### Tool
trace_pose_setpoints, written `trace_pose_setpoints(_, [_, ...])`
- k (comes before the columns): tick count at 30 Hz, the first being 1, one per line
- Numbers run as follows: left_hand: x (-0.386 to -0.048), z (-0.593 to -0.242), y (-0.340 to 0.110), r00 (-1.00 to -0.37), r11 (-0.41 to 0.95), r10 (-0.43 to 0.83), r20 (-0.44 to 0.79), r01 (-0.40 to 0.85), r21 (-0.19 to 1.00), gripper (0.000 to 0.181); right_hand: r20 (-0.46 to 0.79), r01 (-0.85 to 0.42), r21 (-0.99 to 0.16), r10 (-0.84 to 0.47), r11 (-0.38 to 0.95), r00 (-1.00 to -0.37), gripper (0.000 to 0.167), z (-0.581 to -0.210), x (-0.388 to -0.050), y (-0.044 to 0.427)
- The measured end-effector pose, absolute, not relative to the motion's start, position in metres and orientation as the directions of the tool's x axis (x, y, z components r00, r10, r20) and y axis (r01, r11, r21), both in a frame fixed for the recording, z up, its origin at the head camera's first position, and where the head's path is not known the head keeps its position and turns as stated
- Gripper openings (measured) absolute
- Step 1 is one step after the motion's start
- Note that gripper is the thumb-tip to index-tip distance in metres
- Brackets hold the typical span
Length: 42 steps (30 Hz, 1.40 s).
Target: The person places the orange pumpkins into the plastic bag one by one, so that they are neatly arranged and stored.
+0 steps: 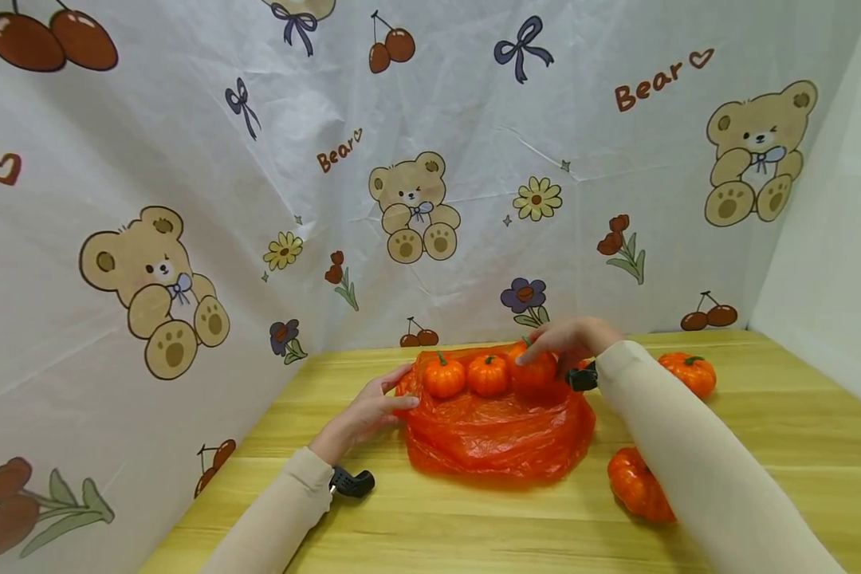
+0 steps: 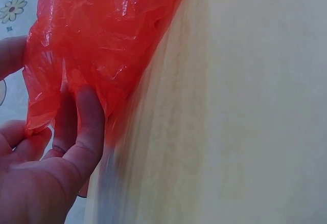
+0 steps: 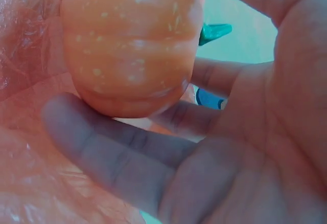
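Gripping a miniature pumpkin (image 1: 536, 378), the right hand (image 1: 577, 338) could snag the loosely bunched red plastic bag (image 1: 495, 442) the left hand (image 1: 368, 411) holds.

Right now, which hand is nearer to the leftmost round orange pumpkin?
Left: the left hand is just left of that pumpkin; the right hand, farther right, holds another orange pumpkin.

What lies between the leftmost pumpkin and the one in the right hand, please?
In the head view, another pumpkin sits between the leftmost pumpkin and the held pumpkin in the right hand.
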State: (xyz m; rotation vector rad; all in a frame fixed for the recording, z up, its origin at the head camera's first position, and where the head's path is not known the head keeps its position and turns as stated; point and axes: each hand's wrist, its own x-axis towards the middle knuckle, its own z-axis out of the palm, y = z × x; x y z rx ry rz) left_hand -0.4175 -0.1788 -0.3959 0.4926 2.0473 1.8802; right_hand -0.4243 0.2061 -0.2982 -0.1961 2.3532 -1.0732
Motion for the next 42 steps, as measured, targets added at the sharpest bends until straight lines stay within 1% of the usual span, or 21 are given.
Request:
trace_pose_setpoints(6, [-0.418, -0.395, -0.179, -0.890, 0.062, 0.456, -0.007, 0.023, 0.998, 0.086, -0.453, 0.141, -0.693, -0.275, 0.707, -0.848, 0.094, -0.296, -0.422, 0.203])
trace_pose_setpoints(9, [-0.418, -0.395, -0.179, -0.887, 0.059, 0.461, -0.010, 0.020, 0.998, 0.086, -0.448, 0.128, -0.666, -0.256, 0.735, -0.856, 0.091, -0.300, -0.422, 0.203])
trace_pose_setpoints(11, [-0.418, -0.395, -0.178, -0.888, 0.060, 0.461, -0.013, 0.017, 0.998, 0.086, -0.430, 0.098, -0.643, -0.253, 0.759, -0.867, 0.090, -0.303, -0.422, 0.203])
trace_pose_setpoints(16, [-0.417, -0.395, -0.179, -0.882, 0.057, 0.472, -0.012, 0.017, 0.998, 0.088, -0.381, 0.016, -0.619, -0.282, 0.786, -0.881, 0.086, -0.309, -0.419, 0.203])
trace_pose_setpoints(20, [-0.418, -0.395, -0.179, -0.872, 0.049, 0.490, -0.001, 0.026, 0.998, 0.088, -0.347, -0.026, -0.624, -0.307, 0.781, -0.886, 0.082, -0.312, -0.419, 0.204])
trace_pose_setpoints(24, [-0.418, -0.395, -0.180, -0.872, 0.053, 0.490, 0.002, 0.032, 0.998, 0.087, -0.324, -0.045, -0.624, -0.311, 0.780, -0.894, 0.082, -0.314, -0.420, 0.206])
trace_pose_setpoints(31, [-0.416, -0.393, -0.179, -0.873, 0.065, 0.487, -0.001, 0.035, 0.997, 0.086, -0.315, -0.044, -0.642, -0.316, 0.765, -0.895, 0.071, -0.312, -0.422, 0.209])
trace_pose_setpoints(34, [-0.415, -0.393, -0.179, -0.875, 0.063, 0.483, -0.004, 0.031, 0.998, 0.086, -0.315, -0.037, -0.662, -0.322, 0.749, -0.893, 0.069, -0.308, -0.424, 0.211])
trace_pose_setpoints(38, [-0.416, -0.393, -0.179, -0.876, 0.062, 0.483, -0.006, 0.028, 0.998, 0.086, -0.295, -0.052, -0.649, -0.314, 0.759, -0.902, 0.066, -0.301, -0.425, 0.215])
trace_pose_setpoints(42, [-0.416, -0.393, -0.179, -0.873, 0.064, 0.488, -0.004, 0.031, 0.997, 0.087, -0.284, -0.080, -0.610, -0.313, 0.788, -0.906, 0.064, -0.293, -0.422, 0.216])
